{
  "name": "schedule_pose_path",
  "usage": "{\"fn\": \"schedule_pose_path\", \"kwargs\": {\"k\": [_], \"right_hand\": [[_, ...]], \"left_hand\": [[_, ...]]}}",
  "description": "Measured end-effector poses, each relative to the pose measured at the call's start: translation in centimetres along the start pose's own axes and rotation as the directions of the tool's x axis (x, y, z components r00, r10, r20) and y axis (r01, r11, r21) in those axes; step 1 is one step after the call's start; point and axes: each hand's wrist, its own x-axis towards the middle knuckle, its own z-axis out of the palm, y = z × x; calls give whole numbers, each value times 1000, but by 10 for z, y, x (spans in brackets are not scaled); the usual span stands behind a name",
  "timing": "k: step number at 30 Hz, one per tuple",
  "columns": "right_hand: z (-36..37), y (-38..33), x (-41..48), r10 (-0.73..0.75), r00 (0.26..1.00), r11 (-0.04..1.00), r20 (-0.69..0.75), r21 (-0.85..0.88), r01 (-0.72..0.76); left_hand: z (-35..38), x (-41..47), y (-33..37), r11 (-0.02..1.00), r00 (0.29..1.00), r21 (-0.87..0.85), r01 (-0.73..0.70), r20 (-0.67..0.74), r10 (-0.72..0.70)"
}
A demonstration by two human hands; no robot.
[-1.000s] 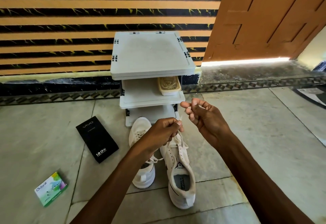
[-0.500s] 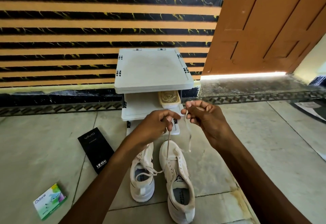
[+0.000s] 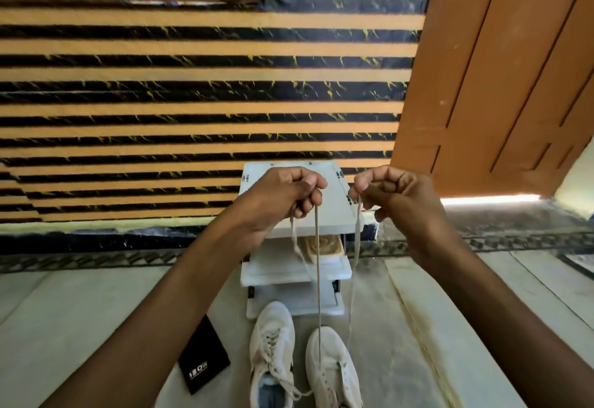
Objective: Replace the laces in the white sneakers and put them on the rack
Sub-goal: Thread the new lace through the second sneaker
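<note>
Two white sneakers stand side by side on the floor in front of the white rack (image 3: 337,274). The left sneaker (image 3: 272,340) is still laced. The right sneaker (image 3: 334,372) has a pale lace (image 3: 317,279) running taut up from its front eyelets. My left hand (image 3: 286,195) is closed on that lace high above the shoe, with a loose end dangling below the fist. My right hand (image 3: 392,192) pinches the other end of the lace, which hangs down slack. Both hands are raised in front of the rack's top shelf.
A tan tray (image 3: 321,247) sits on the rack's middle shelf. A black box (image 3: 204,359) lies on the floor left of the sneakers. A striped wall stands behind the rack, and an orange door (image 3: 495,86) is at the right.
Both hands rose well above the sneakers and drew the lace up out of the right sneaker's eyelets. The view tilted upward, so the green box dropped out of sight.
</note>
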Motion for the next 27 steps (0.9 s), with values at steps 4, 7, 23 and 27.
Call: {"fn": "schedule_pose_path", "kwargs": {"k": [4, 7, 23, 27], "right_hand": [[2, -22, 14, -62, 998, 998, -18, 18, 62], [5, -31, 18, -90, 995, 995, -31, 28, 91], [9, 13, -15, 85, 995, 991, -53, 108, -79], [5, 59, -39, 204, 979, 978, -12, 45, -204]], "left_hand": [[-10, 1, 39, 996, 999, 69, -52, -2, 52], [-16, 0, 59, 990, 996, 109, -91, -7, 92], [-10, -21, 6, 939, 995, -342, -31, 79, 62], [9, -30, -62, 968, 998, -245, 44, 46, -34]]}}
